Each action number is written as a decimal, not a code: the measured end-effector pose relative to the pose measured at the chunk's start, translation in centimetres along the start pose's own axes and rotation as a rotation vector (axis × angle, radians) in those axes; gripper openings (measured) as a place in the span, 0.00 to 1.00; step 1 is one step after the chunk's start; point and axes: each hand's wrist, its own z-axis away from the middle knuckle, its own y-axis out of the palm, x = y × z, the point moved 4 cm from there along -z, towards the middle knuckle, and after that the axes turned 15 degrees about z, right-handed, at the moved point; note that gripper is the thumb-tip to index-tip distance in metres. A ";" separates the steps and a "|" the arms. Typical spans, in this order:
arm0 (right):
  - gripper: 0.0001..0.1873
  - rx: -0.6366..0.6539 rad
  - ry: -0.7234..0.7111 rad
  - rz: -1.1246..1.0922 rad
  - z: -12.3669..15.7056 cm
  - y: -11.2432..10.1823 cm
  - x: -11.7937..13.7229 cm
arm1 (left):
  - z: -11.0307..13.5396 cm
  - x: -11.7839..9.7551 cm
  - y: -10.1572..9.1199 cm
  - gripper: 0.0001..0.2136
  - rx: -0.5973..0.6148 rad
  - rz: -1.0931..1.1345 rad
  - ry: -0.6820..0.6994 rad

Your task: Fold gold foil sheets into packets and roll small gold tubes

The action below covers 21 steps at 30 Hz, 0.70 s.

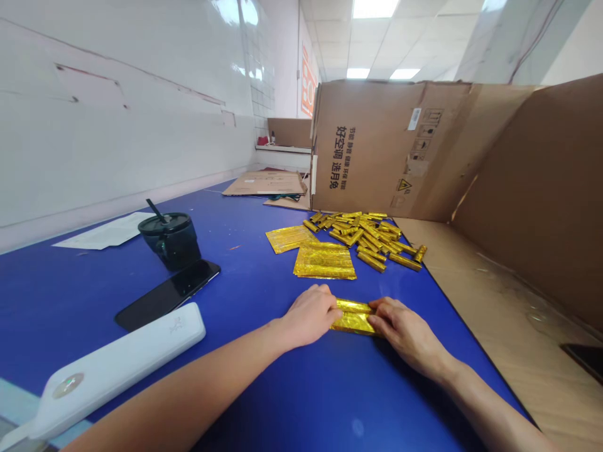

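A partly rolled sheet of gold foil (pixel 352 316) lies on the blue table (pixel 264 383) between my two hands. My left hand (pixel 309 315) grips its left end with curled fingers. My right hand (pixel 406 331) presses fingers on its right end. Just beyond lies a flat stack of gold foil sheets (pixel 325 260), with another sheet (pixel 289 238) further left. A pile of several finished gold foil rolls (pixel 370 237) sits behind them.
A dark cup with a straw (pixel 171 239), a black phone (pixel 168 294) and a white oblong device (pixel 117 365) lie at left. Papers (pixel 110 231) rest by the wall. A big open cardboard box (pixel 471 163) walls in the right side and back.
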 end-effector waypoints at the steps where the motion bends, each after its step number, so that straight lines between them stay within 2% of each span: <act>1: 0.11 0.001 -0.001 0.012 0.0 0.1 0.0 | 0.0 0.0 0.1 0.10 -0.004 -0.007 -0.004; 8: 0.07 -0.004 0.000 0.020 0.4 0.2 0.1 | 0.2 -0.1 0.2 0.06 -0.009 -0.047 -0.010; 14: 0.08 -0.015 0.032 0.003 0.3 0.1 0.1 | 0.4 -0.4 0.0 0.05 0.007 -0.063 -0.015; 18: 0.07 -0.031 0.058 -0.012 0.2 0.1 -0.1 | 0.6 -0.7 -0.3 0.10 0.027 -0.072 0.000; 21: 0.07 -0.037 0.075 -0.018 0.2 0.2 -0.3 | 0.8 -1.1 -0.4 0.12 0.084 -0.091 0.051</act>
